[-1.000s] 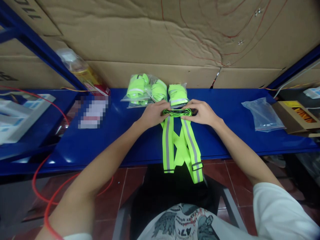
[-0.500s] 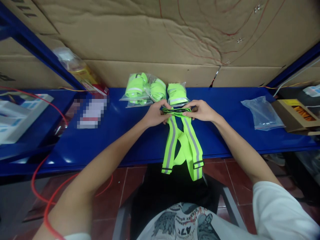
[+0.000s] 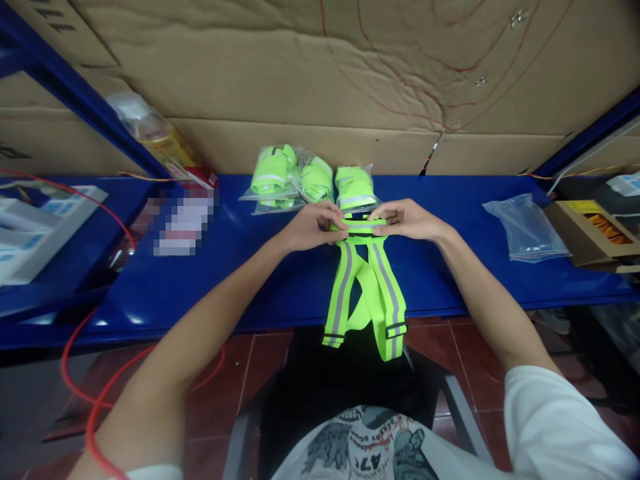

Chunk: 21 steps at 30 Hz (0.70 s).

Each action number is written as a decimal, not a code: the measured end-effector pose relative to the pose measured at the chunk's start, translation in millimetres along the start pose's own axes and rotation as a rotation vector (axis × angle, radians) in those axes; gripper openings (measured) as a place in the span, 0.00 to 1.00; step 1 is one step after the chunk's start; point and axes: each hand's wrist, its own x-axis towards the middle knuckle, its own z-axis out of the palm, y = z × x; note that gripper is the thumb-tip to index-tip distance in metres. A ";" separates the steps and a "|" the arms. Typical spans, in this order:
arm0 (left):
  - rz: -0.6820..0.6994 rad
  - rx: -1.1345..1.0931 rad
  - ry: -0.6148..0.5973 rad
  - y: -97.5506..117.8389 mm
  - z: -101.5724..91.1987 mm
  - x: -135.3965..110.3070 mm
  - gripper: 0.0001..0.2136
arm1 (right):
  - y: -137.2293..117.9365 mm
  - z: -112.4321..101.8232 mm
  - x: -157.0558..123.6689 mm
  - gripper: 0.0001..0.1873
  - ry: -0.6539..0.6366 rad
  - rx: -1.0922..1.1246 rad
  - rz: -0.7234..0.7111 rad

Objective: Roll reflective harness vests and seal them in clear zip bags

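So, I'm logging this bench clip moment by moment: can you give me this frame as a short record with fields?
left hand: pinches the top end of the neon reflective harness
right hand: pinches the same end from the other side
harness position: straps lie on the blue table, lower ends hang over its front edge
behind the hands: three bagged neon bundles, by the cardboard wall
far right: clear plastic bags, open cardboard box

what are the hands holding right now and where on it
The neon-yellow reflective strap vest, pinched at its folded top end: the left hand on the fold's left side, the right hand on its right.
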 end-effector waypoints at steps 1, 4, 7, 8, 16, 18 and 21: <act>0.029 0.061 0.002 -0.2 0.7 0.1 0.16 | 2.0 -0.3 0.6 0.32 0.002 -0.006 -0.011; 0.026 0.165 0.076 -3.3 4.1 -0.2 0.18 | 9.2 2.4 3.5 0.39 0.029 0.047 -0.022; -0.053 0.171 0.166 -8.9 5.4 -0.7 0.32 | 14.4 7.9 6.5 0.34 0.003 0.079 -0.041; -0.072 0.186 0.163 -10.7 4.8 -0.7 0.34 | 14.9 9.3 7.0 0.32 0.010 0.057 -0.060; 0.120 0.481 0.176 -6.8 -4.0 1.2 0.19 | 0.2 9.0 2.6 0.28 0.176 -0.492 -0.149; 0.152 0.575 0.174 -2.2 -3.6 0.2 0.16 | -1.5 10.3 2.7 0.28 0.185 -0.554 -0.089; 0.124 0.642 0.171 1.1 -0.8 -2.0 0.15 | -1.4 14.0 3.9 0.27 0.196 -0.544 -0.063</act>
